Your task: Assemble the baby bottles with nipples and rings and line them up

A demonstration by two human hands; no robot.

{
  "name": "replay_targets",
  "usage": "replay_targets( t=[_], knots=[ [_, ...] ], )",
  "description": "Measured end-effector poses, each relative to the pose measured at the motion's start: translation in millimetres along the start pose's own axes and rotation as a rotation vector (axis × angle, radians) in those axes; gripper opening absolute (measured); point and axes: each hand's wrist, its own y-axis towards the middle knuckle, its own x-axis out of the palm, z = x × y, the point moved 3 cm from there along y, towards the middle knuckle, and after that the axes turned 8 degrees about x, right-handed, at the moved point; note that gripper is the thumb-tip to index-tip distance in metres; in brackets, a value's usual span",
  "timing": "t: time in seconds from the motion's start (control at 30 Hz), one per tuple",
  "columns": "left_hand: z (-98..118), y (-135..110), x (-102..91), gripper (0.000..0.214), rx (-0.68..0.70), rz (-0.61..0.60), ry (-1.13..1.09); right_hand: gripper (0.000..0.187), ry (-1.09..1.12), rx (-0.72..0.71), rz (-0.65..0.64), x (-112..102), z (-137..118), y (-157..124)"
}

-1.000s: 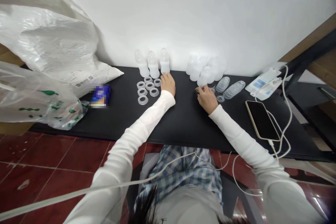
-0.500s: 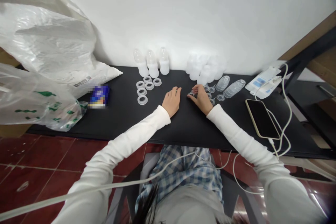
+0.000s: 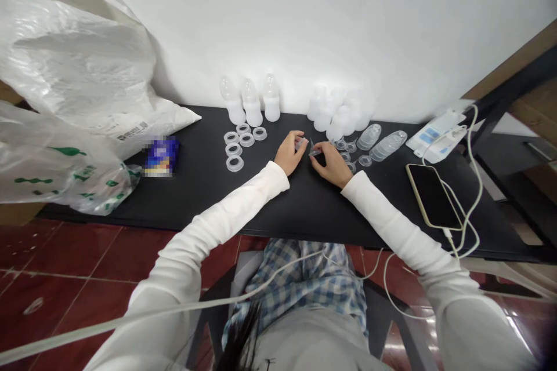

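Observation:
My left hand (image 3: 289, 152) and my right hand (image 3: 329, 161) meet over the middle of the black table (image 3: 195, 197). Each hand is closed in a pinch on a small clear plastic piece (image 3: 314, 151) held between them. Several more clear teats (image 3: 348, 156) lie just right of my right hand. Three assembled white bottles (image 3: 250, 101) stand at the wall, with several white rings (image 3: 239, 148) in front of them. A cluster of bare white bottles (image 3: 339, 113) stands to the right, beside stacked clear caps (image 3: 383, 144).
Large plastic bags (image 3: 73, 81) cover the table's left end, with a small blue packet (image 3: 160, 156) next to them. A phone (image 3: 433, 196) on a white cable and a white charger pack (image 3: 437, 133) lie at the right. Red tiled floor below.
My left hand drew back from the bottles at the wall to the table's middle. My right hand took a clear piece from the pile and both hands now hold it together.

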Motion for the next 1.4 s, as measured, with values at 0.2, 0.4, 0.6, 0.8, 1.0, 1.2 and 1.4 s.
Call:
replay_targets(
  t=[0.2, 0.4, 0.6, 0.8, 1.0, 1.2, 1.4],
  knots=[
    [-9, -5, -3.2, 0.024, -0.394, 0.135, -0.349, 0.021, 0.087, 0.044, 0.029, -2, 0, 2],
    [-7, 2, -4.9, 0.028, -0.486, 0.216, -0.572, 0.027, 0.308, 0.150, 0.244, -14, -6, 1],
    [3, 0, -0.4, 0.023, -0.461, 0.126, -0.744, 0.034, 0.385, 0.177, 0.218, -13, -17, -2],
    [9, -5, 8.6, 0.030, -0.314, 0.033, -0.742, 0.030, 0.373, 0.203, 0.267, -15, -17, -1],
    [8, -9, 14.9, 0.041, -0.243, -0.032, -0.768, 0.027, 0.240, 0.225, 0.333, -18, -8, 2],
    [5, -11, 12.6, 0.039, -0.167, -0.081, -0.713, 0.047, 0.400, 0.293, 0.315, -8, 0, 4],
    [9, -11, 9.0, 0.035, -0.192, -0.024, -0.686, 0.040, 0.425, 0.280, 0.110, -4, -9, 2]
  ],
)
